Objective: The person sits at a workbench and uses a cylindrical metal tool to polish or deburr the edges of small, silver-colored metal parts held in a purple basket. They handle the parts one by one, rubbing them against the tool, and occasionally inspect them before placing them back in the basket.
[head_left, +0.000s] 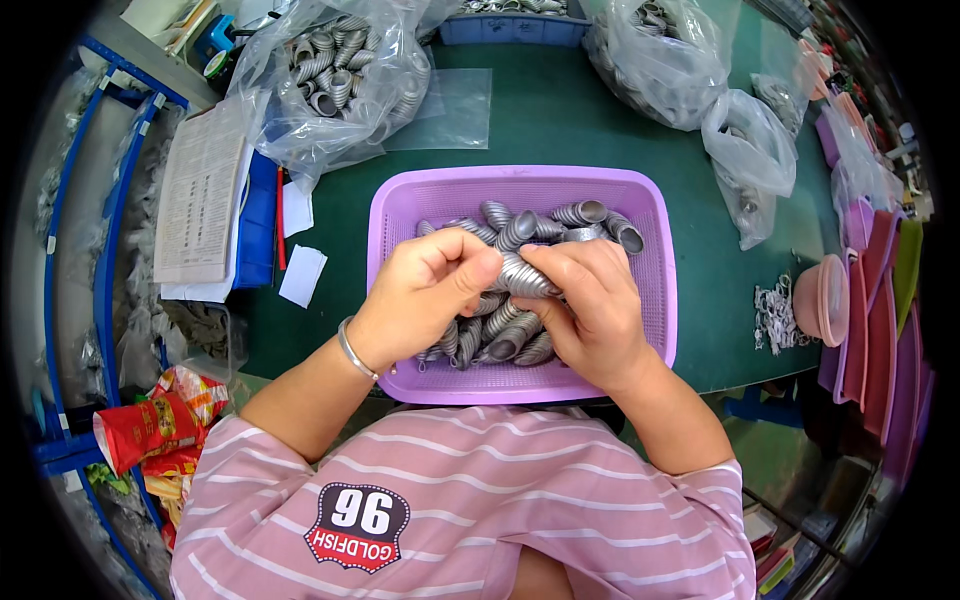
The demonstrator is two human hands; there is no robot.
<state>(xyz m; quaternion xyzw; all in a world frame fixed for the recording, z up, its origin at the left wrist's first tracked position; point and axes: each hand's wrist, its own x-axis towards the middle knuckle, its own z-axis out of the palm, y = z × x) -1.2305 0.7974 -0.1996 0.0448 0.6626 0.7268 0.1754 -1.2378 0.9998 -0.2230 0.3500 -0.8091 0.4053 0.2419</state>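
Over a purple plastic basket [650, 230], my right hand [598, 305] grips a short grey ribbed tube [528, 276] between thumb and fingers, holding it roughly sideways. My left hand [425, 290] is closed in a pinch at the tube's left end. Whatever lies between its thumb and forefinger is too small or hidden to name. Below and behind both hands, the basket holds several loose grey ribbed tubes [515, 335] with slanted open ends, lying in all directions.
A clear bag of similar tubes [335, 75] stands far left, and more bags [660, 60] far right. A blue tray [515, 28] sits at the back. Papers [200, 195] and a red pen [281, 220] lie left. Small white pieces [778, 315] lie beside pink bowls [825, 300] at right.
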